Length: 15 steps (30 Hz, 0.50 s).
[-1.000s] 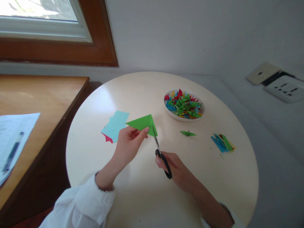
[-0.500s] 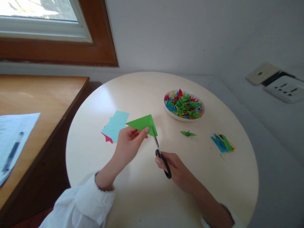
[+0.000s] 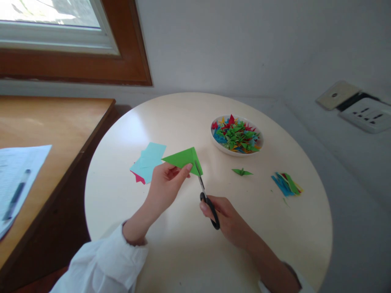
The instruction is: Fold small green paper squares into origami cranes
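Pinched between the thumb and fingers of my left hand is a folded green sheet of paper, triangular in shape. My right hand grips a pair of scissors by its black handles. The scissor blades lie at the right part of the green paper, close to my left thumb. Left of my left hand, light blue paper sheets overlap a red piece. A small green folded paper crane sits right of the scissors.
A white bowl full of colourful folded cranes stands at the back of the round white table. Coloured paper strips lie at the right. Beside it, a wooden desk bears written papers and a pen.
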Motion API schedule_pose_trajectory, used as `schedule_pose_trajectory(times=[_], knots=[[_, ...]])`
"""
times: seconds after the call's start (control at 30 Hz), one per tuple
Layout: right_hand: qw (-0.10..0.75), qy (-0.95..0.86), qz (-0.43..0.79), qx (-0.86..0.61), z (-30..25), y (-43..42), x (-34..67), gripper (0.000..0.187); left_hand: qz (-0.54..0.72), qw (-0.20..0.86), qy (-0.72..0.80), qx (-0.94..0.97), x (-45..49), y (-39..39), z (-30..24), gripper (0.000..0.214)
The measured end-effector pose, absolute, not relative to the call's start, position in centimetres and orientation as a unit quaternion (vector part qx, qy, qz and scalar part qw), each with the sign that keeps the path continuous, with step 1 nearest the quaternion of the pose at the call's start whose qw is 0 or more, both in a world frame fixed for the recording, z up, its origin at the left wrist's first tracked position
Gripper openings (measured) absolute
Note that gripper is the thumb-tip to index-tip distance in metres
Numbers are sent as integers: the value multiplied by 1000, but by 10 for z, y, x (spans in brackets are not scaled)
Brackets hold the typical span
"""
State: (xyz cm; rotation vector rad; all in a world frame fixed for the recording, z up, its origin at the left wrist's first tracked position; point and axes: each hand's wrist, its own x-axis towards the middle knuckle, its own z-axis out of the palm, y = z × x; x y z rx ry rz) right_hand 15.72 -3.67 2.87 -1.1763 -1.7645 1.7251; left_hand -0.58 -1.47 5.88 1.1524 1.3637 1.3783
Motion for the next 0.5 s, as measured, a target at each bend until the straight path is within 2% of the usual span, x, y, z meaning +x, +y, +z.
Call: schedule_pose_trajectory(times=[0.5], knots=[[204, -636, 613, -422, 30, -39, 157, 42, 549, 431, 550, 458, -6, -15, 60, 18]])
